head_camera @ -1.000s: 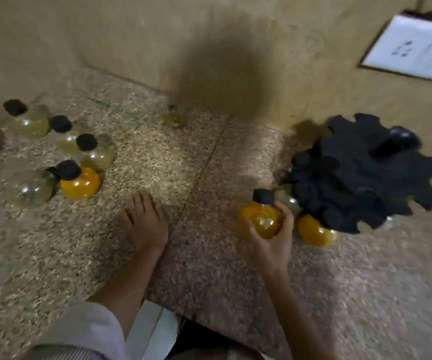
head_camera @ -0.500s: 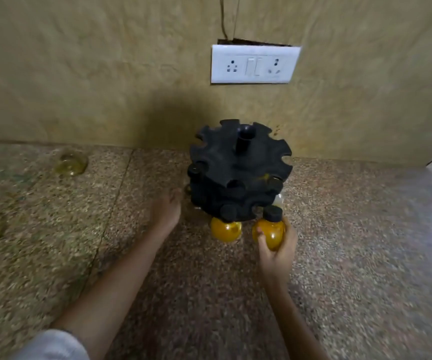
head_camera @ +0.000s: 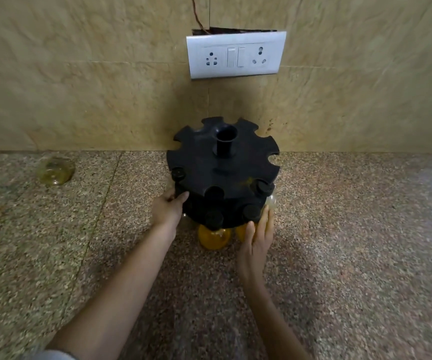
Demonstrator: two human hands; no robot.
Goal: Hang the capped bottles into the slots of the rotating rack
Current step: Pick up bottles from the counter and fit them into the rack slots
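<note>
The black rotating rack (head_camera: 222, 167) stands on the speckled stone counter (head_camera: 352, 242) against the tiled wall, under a white switch plate (head_camera: 235, 55). On the upper tier, black caps sit in slots at about 5, 6 and 9 o'clock; the slots from about 10 round to 3 o'clock look empty. On the lower tier, 2 caps show at the front: an orange bottle (head_camera: 214, 238) hangs at 6 o'clock, and a second orange bottle (head_camera: 241, 232) just right of it is half hidden. The left hand (head_camera: 168, 209) grips the rack's edge at about 8 o'clock, fingers curled on it. The right hand (head_camera: 259, 241) lies flat against that second bottle, fingers straight and together, not clamped. A clear bottle (head_camera: 55, 170) waits at far left, so I judge the job under half done.
</note>
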